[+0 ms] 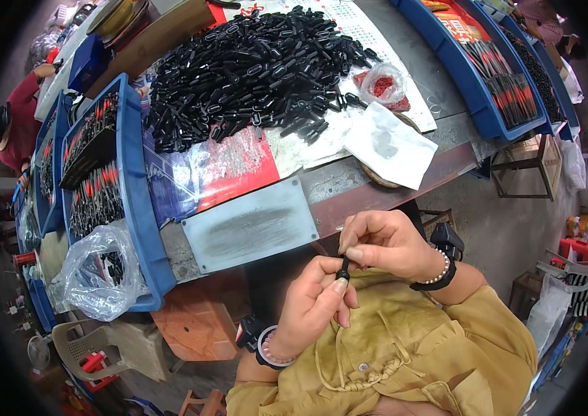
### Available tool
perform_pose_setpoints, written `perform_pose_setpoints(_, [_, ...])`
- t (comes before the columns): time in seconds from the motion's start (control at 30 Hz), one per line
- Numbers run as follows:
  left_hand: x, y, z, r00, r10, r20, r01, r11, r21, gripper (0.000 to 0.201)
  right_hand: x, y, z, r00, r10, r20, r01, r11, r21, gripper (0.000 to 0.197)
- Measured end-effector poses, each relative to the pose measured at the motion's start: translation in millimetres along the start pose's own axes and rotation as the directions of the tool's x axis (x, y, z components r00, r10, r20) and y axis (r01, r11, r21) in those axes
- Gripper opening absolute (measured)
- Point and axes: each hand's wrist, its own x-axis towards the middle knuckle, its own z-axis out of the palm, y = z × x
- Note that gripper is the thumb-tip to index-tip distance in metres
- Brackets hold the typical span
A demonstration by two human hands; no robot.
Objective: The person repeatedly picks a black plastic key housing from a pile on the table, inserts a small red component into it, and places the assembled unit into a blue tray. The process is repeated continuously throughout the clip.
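My left hand (316, 292) pinches a small slim black part (344, 270) between thumb and fingers, just past the table's near edge. Its upper end sits at the closed fingertips of my right hand (385, 243); those fingers partly cover it, so its exact kind cannot be made out. Beyond both hands, a large heap of small black plastic pieces (238, 76), several with a pale oval outline, is spread on printed sheets. Closest to my hands on the table lies a grey rectangular plate (251, 225) with a dark smudge across its middle.
A blue bin (143, 201) of black parts with orange-red marks stands left, a clear plastic bag (103, 274) at its near end. Another blue bin (471, 83) stands right. White paper (408, 139) overhangs the table edge. A person in a dark red top (20, 118) is far left.
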Motion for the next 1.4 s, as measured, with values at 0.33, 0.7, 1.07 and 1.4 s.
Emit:
perform_pose_setpoints(0.33, [-1.7,-8.6,12.3,0.963,0.224,-0.148,-0.215,0.974,0.075,0.034,3.7,14.6,6.6,0.961,-0.276,0.006,0.275,0.955,-0.114,0.014])
perform_pose_setpoints(0.7, [-1.8,-19.4,14.2,0.922,0.374,-0.103,-0.352,0.918,0.181,0.037,-4.1,23.9,17.4,0.855,-0.513,-0.075,0.466,0.825,-0.320,0.016])
perform_pose_setpoints(1.07, [-3.0,-20.2,7.5,0.903,0.426,-0.062,-0.399,0.882,0.249,0.034,3.6,17.7,18.0,0.784,-0.611,0.110,0.558,0.615,-0.556,0.021])
perform_pose_setpoints(1.4, [-10.9,-17.1,-1.8,0.865,0.469,-0.179,-0.435,0.879,0.195,0.040,16.3,20.9,36.2,0.750,-0.648,0.132,0.575,0.540,-0.615,0.020])
